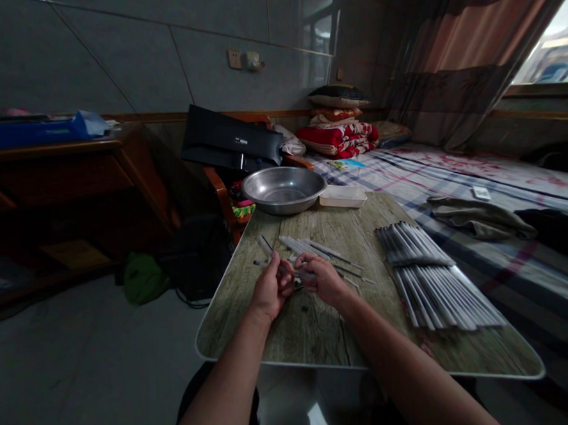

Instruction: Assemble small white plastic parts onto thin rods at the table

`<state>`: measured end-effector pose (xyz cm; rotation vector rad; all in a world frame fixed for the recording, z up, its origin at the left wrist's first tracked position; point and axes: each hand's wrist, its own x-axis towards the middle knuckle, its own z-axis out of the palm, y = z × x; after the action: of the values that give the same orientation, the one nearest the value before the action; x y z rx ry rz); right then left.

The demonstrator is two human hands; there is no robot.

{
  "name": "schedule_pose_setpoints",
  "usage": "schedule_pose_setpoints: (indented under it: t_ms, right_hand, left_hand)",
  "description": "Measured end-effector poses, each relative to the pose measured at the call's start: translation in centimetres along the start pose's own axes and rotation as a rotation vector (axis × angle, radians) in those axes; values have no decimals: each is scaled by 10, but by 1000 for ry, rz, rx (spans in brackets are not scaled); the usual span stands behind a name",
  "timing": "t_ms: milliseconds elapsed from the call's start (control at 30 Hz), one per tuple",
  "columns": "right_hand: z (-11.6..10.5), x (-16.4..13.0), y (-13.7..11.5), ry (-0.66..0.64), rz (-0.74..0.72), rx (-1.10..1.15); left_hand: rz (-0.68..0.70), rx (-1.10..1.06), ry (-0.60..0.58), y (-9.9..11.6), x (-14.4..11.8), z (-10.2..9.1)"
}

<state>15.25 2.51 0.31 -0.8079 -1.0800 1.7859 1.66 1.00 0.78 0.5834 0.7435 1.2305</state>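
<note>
Both my hands meet over the middle of a small wood-grain table (320,332). My left hand (271,289) pinches one end of a thin grey pen-like stick (295,273), and my right hand (323,279) grips the other end of that stick. Several loose sticks and thin refills (310,247) lie just beyond my fingers. To the right, a large row of grey sticks (430,277) lies side by side on the table.
A metal basin (283,189) and a shallow white tray (343,196) stand at the table's far edge. A bed (455,176) with folded blankets (340,138) runs behind and to the right. A dark wooden cabinet (52,194) stands on the left.
</note>
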Motion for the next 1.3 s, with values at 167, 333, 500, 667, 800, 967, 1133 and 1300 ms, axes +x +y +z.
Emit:
schedule_pose_setpoints:
  t_ms: [167, 333, 500, 667, 800, 967, 1133, 1300]
  right_hand:
    - [0, 2, 7, 54, -83, 31]
    - [-3, 3, 10, 79, -140, -3]
    - [-1, 0, 6, 111, -171, -61]
    - [-2, -2, 5, 132, -222, -171]
    - [-3, -1, 5, 150, -314, -234]
    - [1, -2, 3, 37, -324, -123]
    - [6, -7, -2, 19, -353, -215]
    - [5, -8, -2, 60, -393, -266]
  left_hand:
    - [12, 82, -31, -8, -4, 8]
    - [57, 94, -11, -17, -7, 15]
    - [75, 85, 49, -21, -10, 22]
    - [49, 61, 43, -23, -11, 23]
    - [30, 38, 14, -23, -11, 22]
    - [23, 33, 36, -24, -12, 23]
    - [37, 12, 54, -24, -12, 25]
    - [46, 0, 78, -27, -11, 26]
